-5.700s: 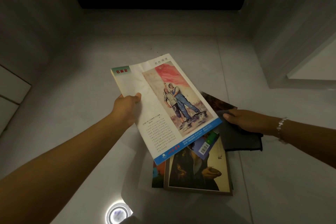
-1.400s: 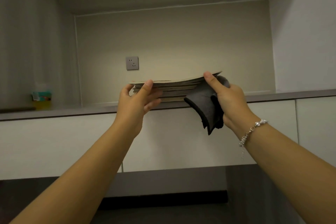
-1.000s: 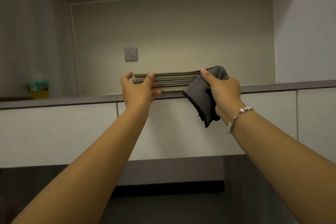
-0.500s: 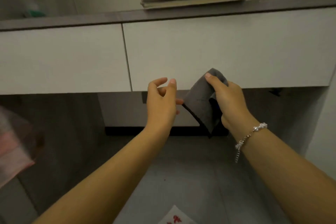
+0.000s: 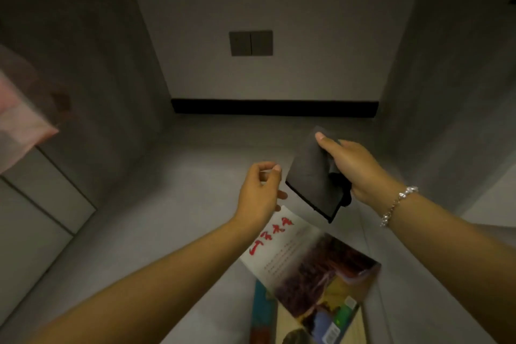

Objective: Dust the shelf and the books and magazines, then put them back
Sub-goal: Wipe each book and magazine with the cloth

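Glossy paper magazine with red brush lettering on white (image 5: 282, 243) lies on top of a few more magazines (image 5: 264, 313) on the grey tiled floor (image 5: 173, 232), nearest the camera; left hand (image 5: 258, 193) hovers just above the top magazine's far corner, fingers loosely curled, holding nothing; right hand (image 5: 353, 167), beaded bracelet (image 5: 398, 204) on the wrist, sits beyond and right of that magazine, pinching a dark grey folded cloth (image 5: 314, 184) that hangs down; far behind the magazine, black skirting (image 5: 275, 107), then a grey double wall switch (image 5: 250, 43).
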